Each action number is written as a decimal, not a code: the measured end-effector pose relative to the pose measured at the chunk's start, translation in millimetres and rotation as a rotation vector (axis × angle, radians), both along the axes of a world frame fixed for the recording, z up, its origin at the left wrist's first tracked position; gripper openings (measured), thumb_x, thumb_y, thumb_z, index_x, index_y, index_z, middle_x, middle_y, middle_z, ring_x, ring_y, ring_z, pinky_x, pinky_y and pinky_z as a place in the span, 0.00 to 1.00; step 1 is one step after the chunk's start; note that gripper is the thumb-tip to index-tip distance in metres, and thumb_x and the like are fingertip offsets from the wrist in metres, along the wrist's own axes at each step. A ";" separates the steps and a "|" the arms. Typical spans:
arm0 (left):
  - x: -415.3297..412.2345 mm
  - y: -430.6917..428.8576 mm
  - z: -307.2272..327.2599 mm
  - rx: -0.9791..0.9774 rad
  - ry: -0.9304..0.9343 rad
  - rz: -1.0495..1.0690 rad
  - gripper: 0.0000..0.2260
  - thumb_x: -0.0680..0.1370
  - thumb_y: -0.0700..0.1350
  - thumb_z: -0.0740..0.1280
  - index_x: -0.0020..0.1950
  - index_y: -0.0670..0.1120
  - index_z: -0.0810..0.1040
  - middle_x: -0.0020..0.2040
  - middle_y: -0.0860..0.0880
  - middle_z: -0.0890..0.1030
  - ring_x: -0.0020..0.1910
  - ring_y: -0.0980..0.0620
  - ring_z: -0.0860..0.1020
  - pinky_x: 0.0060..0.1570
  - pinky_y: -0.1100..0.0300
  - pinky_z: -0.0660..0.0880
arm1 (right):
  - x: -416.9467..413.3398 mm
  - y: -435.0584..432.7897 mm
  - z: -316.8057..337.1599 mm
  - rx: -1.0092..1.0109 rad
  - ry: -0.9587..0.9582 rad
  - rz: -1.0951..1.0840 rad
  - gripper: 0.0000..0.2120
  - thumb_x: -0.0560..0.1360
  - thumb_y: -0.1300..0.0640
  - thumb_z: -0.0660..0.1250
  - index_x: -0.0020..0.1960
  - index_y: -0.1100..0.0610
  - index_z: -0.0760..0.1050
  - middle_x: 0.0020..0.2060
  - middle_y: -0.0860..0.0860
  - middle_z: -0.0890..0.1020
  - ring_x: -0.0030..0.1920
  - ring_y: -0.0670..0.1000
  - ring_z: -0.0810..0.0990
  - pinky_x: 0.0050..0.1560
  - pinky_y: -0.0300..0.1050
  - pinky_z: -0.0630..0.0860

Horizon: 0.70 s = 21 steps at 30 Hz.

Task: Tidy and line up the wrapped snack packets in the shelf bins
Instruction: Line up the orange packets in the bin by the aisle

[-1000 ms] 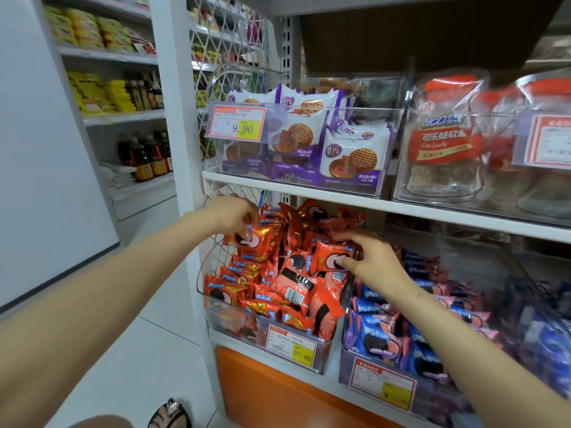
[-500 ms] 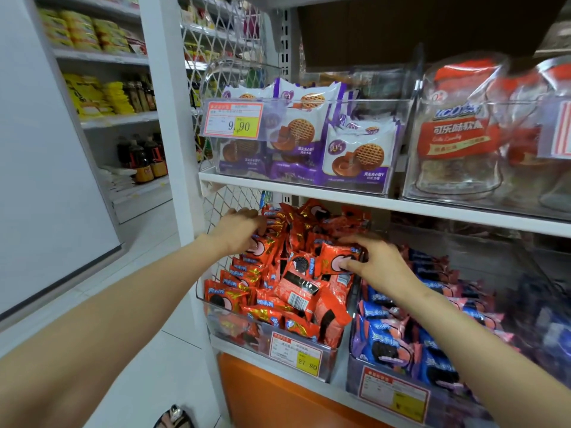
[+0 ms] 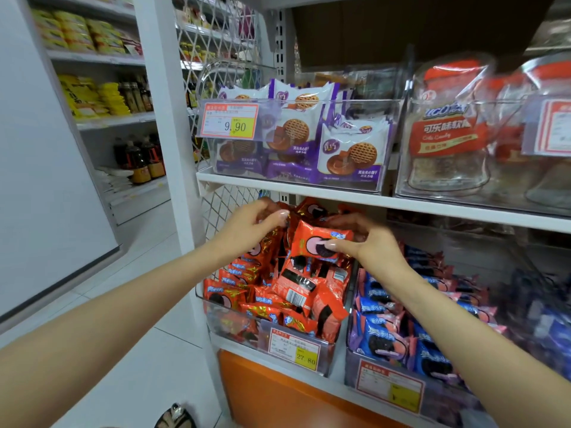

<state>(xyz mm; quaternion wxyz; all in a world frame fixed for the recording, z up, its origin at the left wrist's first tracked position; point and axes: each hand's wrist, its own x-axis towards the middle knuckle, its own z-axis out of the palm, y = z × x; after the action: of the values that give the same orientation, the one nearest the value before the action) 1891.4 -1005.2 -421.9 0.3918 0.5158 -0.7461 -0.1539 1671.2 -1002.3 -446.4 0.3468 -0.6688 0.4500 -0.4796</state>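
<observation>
The right hand (image 3: 370,245) is holding one orange-red packet (image 3: 318,240) just below the middle of the frame. Its thumb is lying along the packet's lower edge and its fingers are curling over the top edge, so the grip is narrow and closed on the wrapper. The packet is facing outward, tilting a little, raised above the heap in the clear bin (image 3: 216,307). Its front is showing a dark round biscuit with a pink half, a small blue logo near the upper right corner, and crimped ends.

To its left, the left hand (image 3: 247,225) is reaching to the back of the same bin. Its thumb and bent fingertips are pinching the top of a rear packet (image 3: 272,239) whose foil is glinting gold.

The remaining orange packets (image 3: 296,288) are lying jumbled in the bin at lower centre: some are standing on edge, some are lying flat, and one is showing its barcode side. A yellow-and-red price label (image 3: 293,350) is hanging on the bin's front wall.

Just to the right, blue packets (image 3: 383,335) are filling a neighbouring bin in rough rows. On the shelf above, purple-and-white packets (image 3: 349,152) are standing upright in another clear bin at upper centre.
</observation>
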 end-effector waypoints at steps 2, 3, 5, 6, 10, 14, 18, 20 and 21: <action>-13.3 8.2 8.3 0.191 0.088 -0.124 0.09 0.75 0.47 0.69 0.52 0.46 0.76 0.47 0.51 0.81 0.45 0.61 0.78 0.45 0.74 0.73 | 5.7 2.5 1.3 0.015 -0.069 0.035 0.15 0.65 0.64 0.76 0.48 0.53 0.77 0.47 0.53 0.83 0.46 0.49 0.81 0.48 0.39 0.77; -17.3 9.2 9.9 0.248 0.056 -0.165 0.12 0.73 0.46 0.72 0.54 0.46 0.76 0.48 0.50 0.81 0.43 0.62 0.78 0.45 0.74 0.73 | 8.3 4.3 2.4 0.021 -0.087 0.049 0.15 0.65 0.65 0.76 0.48 0.54 0.76 0.45 0.53 0.83 0.43 0.48 0.81 0.45 0.36 0.77; -22.6 10.9 12.0 0.277 -0.036 -0.199 0.13 0.71 0.44 0.74 0.54 0.45 0.78 0.45 0.51 0.81 0.37 0.66 0.76 0.41 0.74 0.72 | 12.5 7.7 3.8 0.045 -0.115 0.069 0.15 0.66 0.65 0.75 0.48 0.54 0.75 0.42 0.54 0.82 0.40 0.47 0.80 0.42 0.37 0.77; -24.3 11.5 12.4 0.285 -0.035 -0.206 0.13 0.71 0.42 0.74 0.53 0.44 0.79 0.42 0.52 0.80 0.34 0.67 0.75 0.39 0.74 0.71 | 13.7 8.5 3.6 0.058 -0.135 0.077 0.14 0.67 0.65 0.75 0.48 0.54 0.75 0.42 0.54 0.82 0.40 0.48 0.80 0.43 0.40 0.77; -19.3 12.1 12.6 0.350 0.165 -0.165 0.14 0.73 0.37 0.71 0.55 0.46 0.74 0.41 0.50 0.78 0.32 0.63 0.75 0.35 0.73 0.70 | 12.2 8.2 2.7 0.091 -0.175 0.073 0.13 0.71 0.63 0.72 0.54 0.57 0.75 0.43 0.50 0.82 0.44 0.45 0.80 0.44 0.32 0.76; -3.2 11.7 6.6 0.441 0.225 -0.106 0.27 0.72 0.38 0.72 0.67 0.48 0.63 0.57 0.42 0.76 0.44 0.48 0.81 0.48 0.55 0.78 | 10.3 9.4 0.1 0.148 -0.128 0.145 0.12 0.72 0.62 0.71 0.55 0.56 0.77 0.40 0.50 0.83 0.40 0.40 0.81 0.47 0.31 0.76; -5.6 18.9 5.3 0.394 0.104 -0.214 0.26 0.71 0.38 0.73 0.65 0.51 0.67 0.59 0.40 0.75 0.49 0.44 0.79 0.51 0.51 0.77 | 13.7 10.8 -3.6 0.086 -0.027 0.161 0.09 0.70 0.62 0.73 0.46 0.50 0.80 0.41 0.56 0.85 0.42 0.44 0.82 0.50 0.36 0.77; -10.4 20.1 5.0 0.391 0.038 -0.237 0.19 0.71 0.40 0.74 0.59 0.45 0.73 0.51 0.42 0.78 0.48 0.49 0.77 0.53 0.58 0.74 | 14.5 9.2 -4.5 0.048 -0.004 0.138 0.09 0.70 0.62 0.73 0.44 0.49 0.81 0.42 0.57 0.85 0.42 0.46 0.82 0.48 0.37 0.76; -11.5 19.2 5.5 0.385 0.033 -0.231 0.15 0.70 0.39 0.74 0.55 0.42 0.75 0.48 0.43 0.79 0.45 0.52 0.76 0.49 0.63 0.74 | 14.7 8.4 -4.6 0.036 0.016 0.132 0.08 0.70 0.61 0.73 0.44 0.50 0.81 0.43 0.56 0.84 0.43 0.47 0.82 0.48 0.37 0.76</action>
<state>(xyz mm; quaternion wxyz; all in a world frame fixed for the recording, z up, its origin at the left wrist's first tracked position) 1879.9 -985.9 -416.4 0.2780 0.4898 -0.7505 -0.3459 1685.9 -993.9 -451.0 0.3858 -0.6946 0.4162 -0.4421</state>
